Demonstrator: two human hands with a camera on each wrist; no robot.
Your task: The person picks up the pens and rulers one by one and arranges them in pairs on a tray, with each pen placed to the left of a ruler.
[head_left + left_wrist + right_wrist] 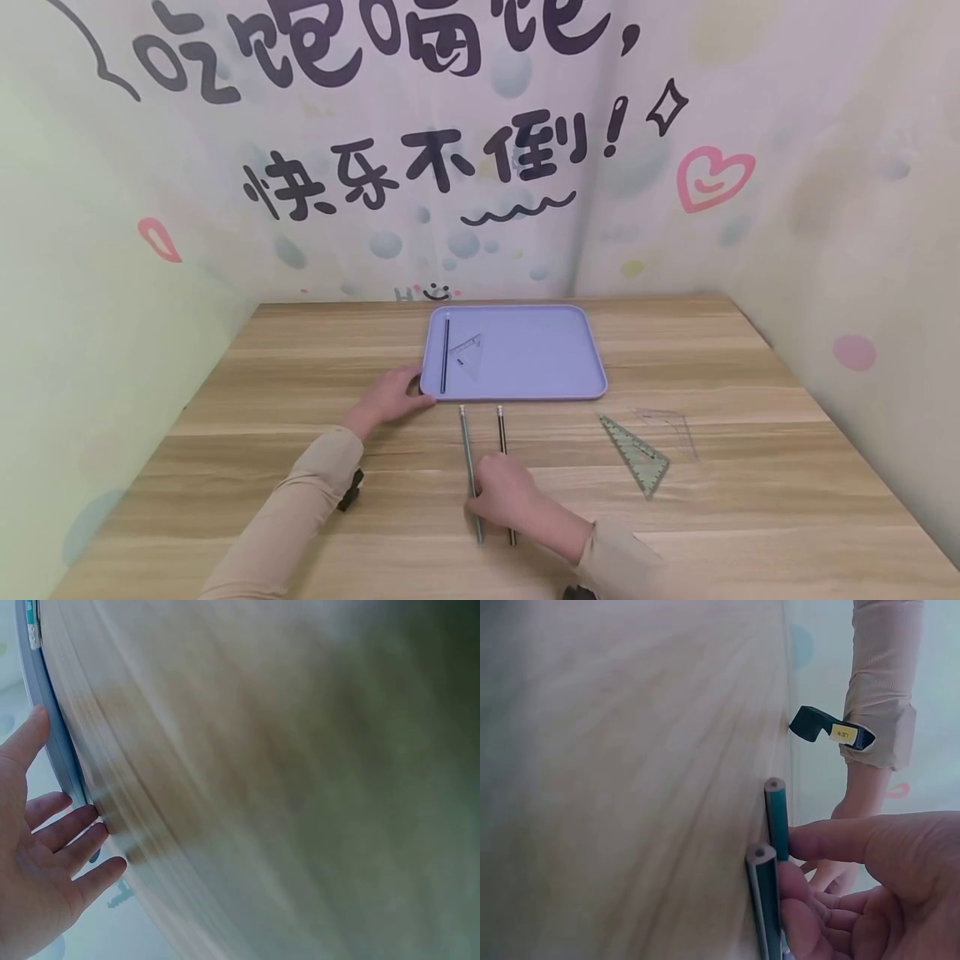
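Note:
My left hand [390,395] is at the near left corner of a light purple tray [525,396]. Its thumb lies along the front edge. In the left wrist view the fingers are spread and fairly straight beside the tray rim [56,727]. My right hand [506,492] pinches a green pencil [467,442] between thumb and fingers, low on its length. Just right of it lies a black pencil [502,425], partly covered by the hand. In the right wrist view both blunt pencil ends show, with the thumb [825,838] against the farther pencil.
Inside the tray lie a dark pencil [446,354] and a small clear set square [468,354]. A green triangular ruler [636,458] rests on the wooden table [750,517] to the right, near a clear, thin-outlined ruler [675,423]. A printed wall covering [637,242] stands behind.

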